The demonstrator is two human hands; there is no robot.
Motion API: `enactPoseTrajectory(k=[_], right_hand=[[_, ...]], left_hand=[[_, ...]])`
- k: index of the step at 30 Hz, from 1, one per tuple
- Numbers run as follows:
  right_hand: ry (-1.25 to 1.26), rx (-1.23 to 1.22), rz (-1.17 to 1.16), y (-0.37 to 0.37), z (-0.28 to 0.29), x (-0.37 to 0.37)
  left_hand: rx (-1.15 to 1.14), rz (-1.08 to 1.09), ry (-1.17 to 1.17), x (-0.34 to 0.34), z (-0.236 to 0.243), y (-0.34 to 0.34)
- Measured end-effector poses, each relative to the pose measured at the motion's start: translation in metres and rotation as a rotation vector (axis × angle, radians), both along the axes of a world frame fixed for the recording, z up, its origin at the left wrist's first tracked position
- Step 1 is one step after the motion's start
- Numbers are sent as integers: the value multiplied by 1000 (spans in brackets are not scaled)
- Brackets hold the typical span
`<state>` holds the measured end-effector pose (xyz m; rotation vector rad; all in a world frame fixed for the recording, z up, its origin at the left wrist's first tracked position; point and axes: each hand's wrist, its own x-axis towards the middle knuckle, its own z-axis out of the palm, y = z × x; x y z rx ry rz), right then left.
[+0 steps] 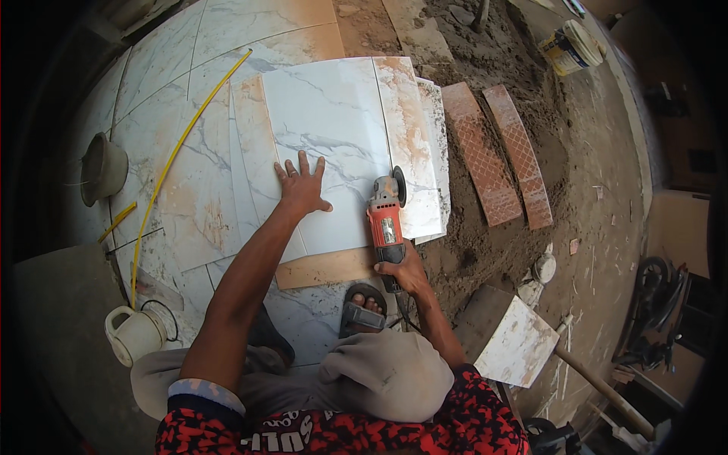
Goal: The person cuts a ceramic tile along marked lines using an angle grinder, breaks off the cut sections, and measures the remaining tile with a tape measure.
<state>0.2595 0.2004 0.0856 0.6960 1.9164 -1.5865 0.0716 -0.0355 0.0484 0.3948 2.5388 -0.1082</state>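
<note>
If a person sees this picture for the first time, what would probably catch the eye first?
Probably the red angle grinder in the right hand, its disc near the lower end of a dark line on the white marbled tile. The left hand lies spread on that tile. Further left, a bright yellow strip curves over other marbled tiles.
</note>
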Motion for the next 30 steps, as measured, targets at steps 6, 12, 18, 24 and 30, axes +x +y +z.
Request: enactPoseTrajectory(k=[6, 12, 18, 24, 30], right_hand=[[-4, 25, -18, 2, -10, -1], [13, 12, -25, 2, -13, 8], [50, 22, -2, 1, 1, 9], [-27, -9, -20, 0, -1, 5], [11, 11, -20, 2, -3, 14]], left_hand=[[11, -3, 4, -1, 2, 4], [0, -3, -21, -3, 1, 4], [-2, -1, -24, -2, 5, 5], [-5, -4, -17, -1, 2, 2], [9, -1, -5, -1, 1, 4]])
